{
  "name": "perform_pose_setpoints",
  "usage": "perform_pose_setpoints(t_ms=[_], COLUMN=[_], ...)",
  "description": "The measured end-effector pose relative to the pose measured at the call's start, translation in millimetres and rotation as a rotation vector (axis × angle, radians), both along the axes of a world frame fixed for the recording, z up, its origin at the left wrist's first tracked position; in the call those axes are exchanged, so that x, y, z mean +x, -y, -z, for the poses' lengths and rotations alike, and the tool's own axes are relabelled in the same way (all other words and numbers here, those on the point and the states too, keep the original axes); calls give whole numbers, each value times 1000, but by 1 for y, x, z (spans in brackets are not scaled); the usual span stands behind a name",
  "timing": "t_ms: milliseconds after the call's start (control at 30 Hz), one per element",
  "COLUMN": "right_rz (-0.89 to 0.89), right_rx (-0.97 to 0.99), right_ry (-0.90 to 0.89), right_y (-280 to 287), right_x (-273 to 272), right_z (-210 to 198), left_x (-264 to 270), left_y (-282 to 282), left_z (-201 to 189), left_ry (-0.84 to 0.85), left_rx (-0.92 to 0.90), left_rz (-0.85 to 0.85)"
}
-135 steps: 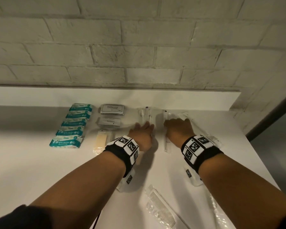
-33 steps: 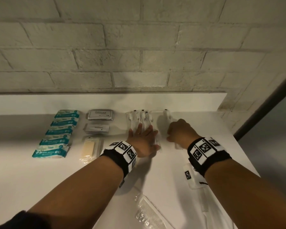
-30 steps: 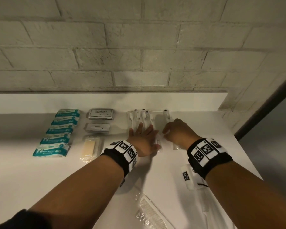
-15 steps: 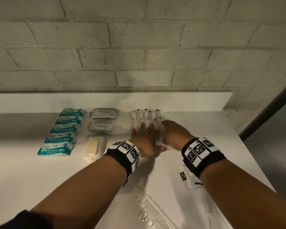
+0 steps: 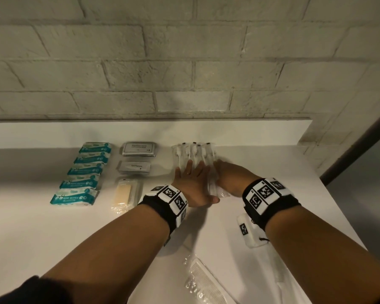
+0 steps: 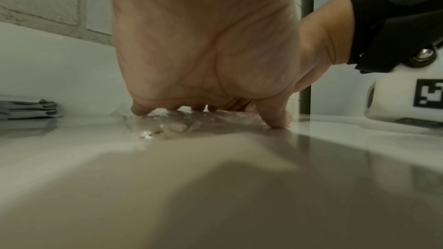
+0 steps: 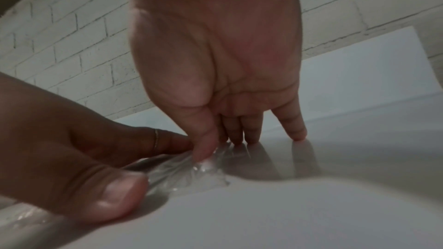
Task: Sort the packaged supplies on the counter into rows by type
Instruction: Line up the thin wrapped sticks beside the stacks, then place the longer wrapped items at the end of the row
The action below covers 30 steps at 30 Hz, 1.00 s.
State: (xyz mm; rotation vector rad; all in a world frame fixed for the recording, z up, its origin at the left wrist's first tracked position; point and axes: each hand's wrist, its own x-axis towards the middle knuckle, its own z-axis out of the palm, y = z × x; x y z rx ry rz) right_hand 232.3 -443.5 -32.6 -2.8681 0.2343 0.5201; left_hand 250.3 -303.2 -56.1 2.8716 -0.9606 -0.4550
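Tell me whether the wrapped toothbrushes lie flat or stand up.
Flat. The wrapped toothbrushes lie side by side on the counter, heads toward the wall, under the flat left hand; the right hand touches their side.

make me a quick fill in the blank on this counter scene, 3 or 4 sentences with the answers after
1. The teal wipe packs lie in a row of ____ packs.
2. The grey sachet nearest the wall reads "shampoo with ____".
3. The left hand lies flat on the clear-wrapped ____.
4. The right hand presses the bundle from the side away from the ____ packs.

Missing words: five; conditioner; toothbrushes; wipe
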Motion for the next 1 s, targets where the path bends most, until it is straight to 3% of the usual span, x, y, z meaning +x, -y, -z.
perform_pose_setpoints(t_ms=[433, 667, 767, 867, 1000], right_rz=[143, 175, 190, 185, 318], right_rx=[122, 204, 262, 109, -89], right_ry=[-4, -50, -4, -51, -119], right_y=[16, 22, 21, 14, 4], right_x=[-24, -103, -151, -195, -225], right_z=[-21, -44, -52, -57, -47], left_x=[-4, -59, -98, -131, -142], left_y=[-8, -30, -40, -50, -58], left_z=[-13, -46, -53, -43, -28], left_ry=[4, 31, -118, -236, -191], left_rx=[-34, -242, -133, 33, 21], left_rz=[18, 180, 332, 395, 327])
